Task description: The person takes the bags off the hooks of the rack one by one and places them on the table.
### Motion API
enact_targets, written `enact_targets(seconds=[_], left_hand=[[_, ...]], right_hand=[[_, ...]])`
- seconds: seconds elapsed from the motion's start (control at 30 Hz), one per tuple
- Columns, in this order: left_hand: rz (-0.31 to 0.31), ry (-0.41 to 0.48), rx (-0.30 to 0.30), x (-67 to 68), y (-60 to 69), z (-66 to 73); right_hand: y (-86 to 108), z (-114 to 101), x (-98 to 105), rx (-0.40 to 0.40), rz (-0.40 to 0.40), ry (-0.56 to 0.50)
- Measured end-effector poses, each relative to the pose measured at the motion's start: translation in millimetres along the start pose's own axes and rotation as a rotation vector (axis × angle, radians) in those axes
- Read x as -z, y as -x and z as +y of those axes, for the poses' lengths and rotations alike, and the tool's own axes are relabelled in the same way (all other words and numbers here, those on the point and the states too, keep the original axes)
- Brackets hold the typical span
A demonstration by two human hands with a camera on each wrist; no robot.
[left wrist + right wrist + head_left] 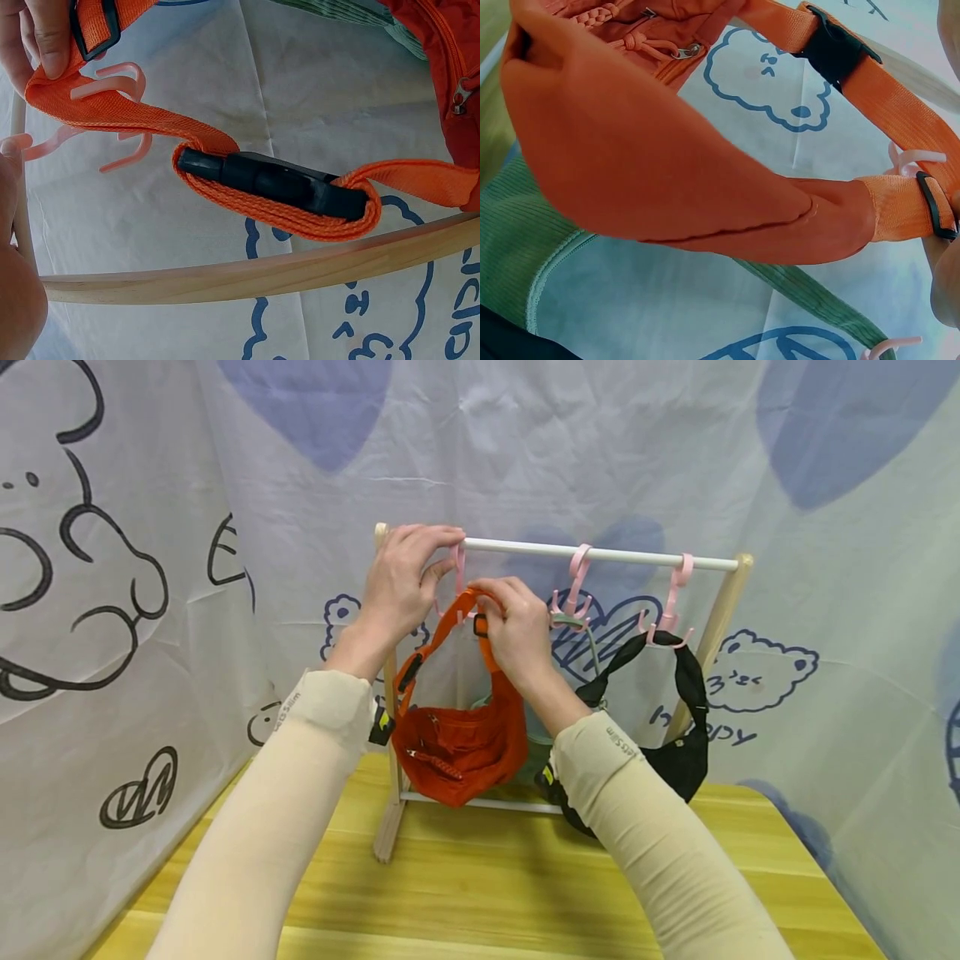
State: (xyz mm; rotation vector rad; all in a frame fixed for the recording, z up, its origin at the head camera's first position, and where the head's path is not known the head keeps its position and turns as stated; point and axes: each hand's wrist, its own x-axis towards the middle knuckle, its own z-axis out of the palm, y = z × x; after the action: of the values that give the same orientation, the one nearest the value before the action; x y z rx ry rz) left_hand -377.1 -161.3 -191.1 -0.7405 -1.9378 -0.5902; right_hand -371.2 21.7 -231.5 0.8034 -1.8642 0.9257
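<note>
Head view, orange bag [480, 743], green bag [539, 752] behind, mostly hidden

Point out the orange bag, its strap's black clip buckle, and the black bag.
Orange bag [487, 743]: head view, front of body.
Black clip buckle [276, 183]: left wrist view, middle of casing.
Black bag [682, 764]: head view, right side of body.
</note>
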Motion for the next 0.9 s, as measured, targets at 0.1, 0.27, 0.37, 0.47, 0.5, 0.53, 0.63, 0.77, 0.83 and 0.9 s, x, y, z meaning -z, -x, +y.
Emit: enact_targets(seconds=[0.1, 0.27, 0.37, 0.47, 0.5, 0.53, 0.63, 0.77, 0.83, 0.9], left_hand=[[0.000, -0.001, -0.002, 0.7, -0.3, 0.7], [-0.003, 0.003, 0.000, 1.1, -0.2, 1.3], [-0.004, 0.005, 0.008, 1.2, -0.1, 1.4], [-0.005, 0.006, 0.012, 1.5, 0.0, 1.4], [-0.005, 0.005, 0.011, 1.7, 0.1, 1.5], [-0.004, 0.005, 0.010, 1.9, 0.1, 1.6], [-0.003, 0.003, 0.006, 2.3, 0.4, 1.9], [-0.007, 0.005, 0.007, 2.9, 0.7, 2.4], [-0.007, 0.005, 0.008, 3.1, 0.8, 2.3], [-0.006, 0.006, 0.009, 3.2, 1.0, 2.1]], right_hand=[[-0.1, -0.1, -0.4, 0.009, 0.007, -0.001], [0.6, -0.5, -1.8, 0.012, 0.008, -0.012], [0.9, -0.9, -2.6, 0.021, 0.010, -0.016], [0.9, -1.2, -3.2, 0.036, 0.019, -0.023], [0.9, -1.1, -3.5, 0.041, 0.023, -0.024], [0.8, -1.0, -3.8, 0.044, 0.026, -0.026], [0.8, -0.7, -4.7, 0.053, 0.035, -0.032], [1.2, -1.6, -4.9, 0.061, 0.042, -0.042], [1.4, -2.3, -4.9, 0.067, 0.044, -0.045], [1.4, -2.6, -5.1, 0.076, 0.047, -0.047]])
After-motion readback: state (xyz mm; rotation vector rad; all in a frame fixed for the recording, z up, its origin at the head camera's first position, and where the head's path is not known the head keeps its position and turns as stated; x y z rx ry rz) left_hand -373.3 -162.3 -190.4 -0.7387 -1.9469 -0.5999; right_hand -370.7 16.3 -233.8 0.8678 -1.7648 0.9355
